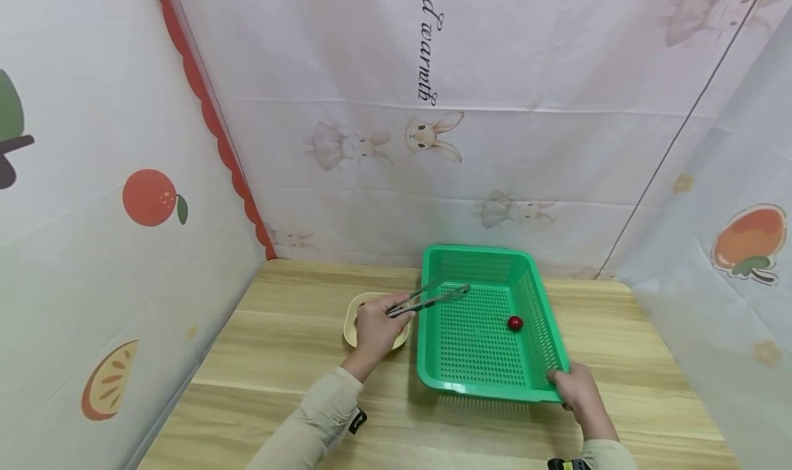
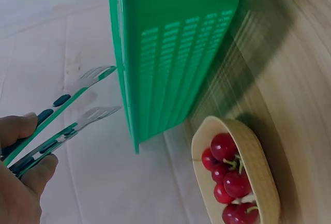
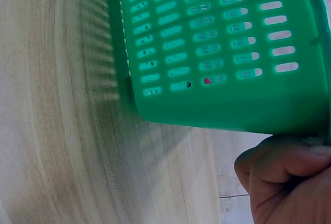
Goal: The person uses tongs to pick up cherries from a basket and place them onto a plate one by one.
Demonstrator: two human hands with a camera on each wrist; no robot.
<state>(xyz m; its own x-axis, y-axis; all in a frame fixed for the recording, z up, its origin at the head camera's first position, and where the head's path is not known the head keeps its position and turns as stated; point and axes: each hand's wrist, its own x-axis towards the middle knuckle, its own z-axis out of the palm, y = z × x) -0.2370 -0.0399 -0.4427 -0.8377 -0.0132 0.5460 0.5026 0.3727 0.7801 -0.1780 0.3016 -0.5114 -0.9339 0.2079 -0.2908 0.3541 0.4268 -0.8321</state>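
Note:
My left hand [image 1: 379, 329] holds a pair of tongs [image 2: 62, 118], whose two tips stand apart with nothing between them. In the head view the tongs reach over the left rim of a green perforated basket [image 1: 489, 390]. Below that hand is a small cream bowl [image 2: 269, 182] with several red cherries [image 2: 237, 183] in it; the hand hides much of it in the head view. One cherry [image 1: 515, 323] lies inside the basket, toward its right wall. My right hand [image 1: 578, 387] grips the basket's rim at the near right corner, thumb on top.
The basket and bowl stand side by side on a wooden table [image 1: 247, 374]. Behind the table hangs a printed curtain [image 1: 371, 222], close to the basket's far rim. Similar printed sheets close off the left and right sides.

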